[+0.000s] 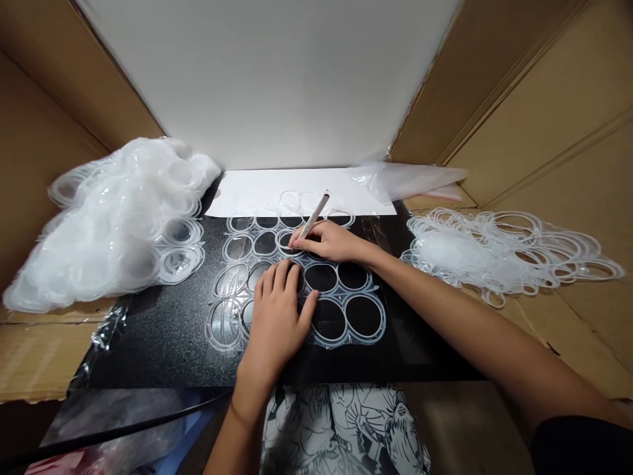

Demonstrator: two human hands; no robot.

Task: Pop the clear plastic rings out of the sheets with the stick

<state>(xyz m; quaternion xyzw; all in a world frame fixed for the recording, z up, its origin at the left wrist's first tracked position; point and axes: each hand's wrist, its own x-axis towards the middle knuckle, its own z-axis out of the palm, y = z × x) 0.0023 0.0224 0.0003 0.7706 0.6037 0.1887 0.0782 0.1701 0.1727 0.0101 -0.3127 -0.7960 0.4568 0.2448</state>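
Note:
A clear plastic sheet of joined rings point(329, 342) lies flat on a black board point(163, 343). My left hand point(277, 310) rests palm down on it, fingers stretched out and thumb apart, covering some of its rings. Above and to the right, my right hand point(333, 241) pinches a slim, light pen-like tool point(315, 214) with a dark upper end. Its working tip is hidden by the fingers, so I cannot tell the tool's exact kind. The fingertips are at one ring in the sheet's upper rows. The sheet's far edge overlaps a white paper strip point(247, 188).
At left rises a big pile of clear ring sheets point(123, 224). Loose thin plastic rings point(494, 251) are heaped on cardboard at right. A clear plastic bag point(405, 179) lies behind. Cardboard walls point(544, 99) and a white panel point(271, 79) surround the board.

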